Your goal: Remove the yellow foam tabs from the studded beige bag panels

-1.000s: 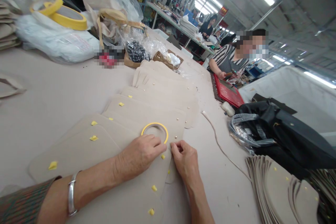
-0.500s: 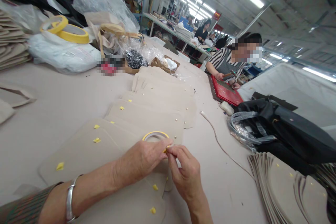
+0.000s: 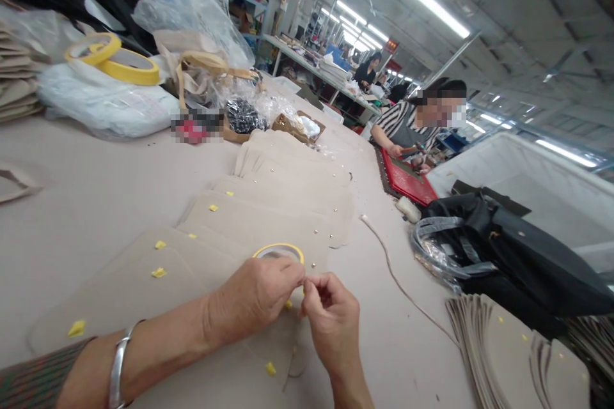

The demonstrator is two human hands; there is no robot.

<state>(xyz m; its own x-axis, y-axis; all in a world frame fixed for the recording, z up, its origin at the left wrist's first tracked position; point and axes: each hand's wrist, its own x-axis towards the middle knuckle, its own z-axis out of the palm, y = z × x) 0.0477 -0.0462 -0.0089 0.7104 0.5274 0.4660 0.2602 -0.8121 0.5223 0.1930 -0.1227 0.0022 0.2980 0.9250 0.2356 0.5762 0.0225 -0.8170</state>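
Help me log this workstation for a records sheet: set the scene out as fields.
Left hand: holding yellow tape roll
Right hand: pinched, close to left hand; anything pinched can't be made out
Below hands: overlapping beige panels, some bearing yellow bits
Right side: black bag
Upper left: two yellow rolls on white package
Beyond: co-worker at red board

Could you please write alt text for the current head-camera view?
A person's left hand holds a roll of yellow tape, the right hand pinched close beside it, over overlapping beige panels marked with yellow bits. At the right lies a black bag; beyond it is another person in stripes.
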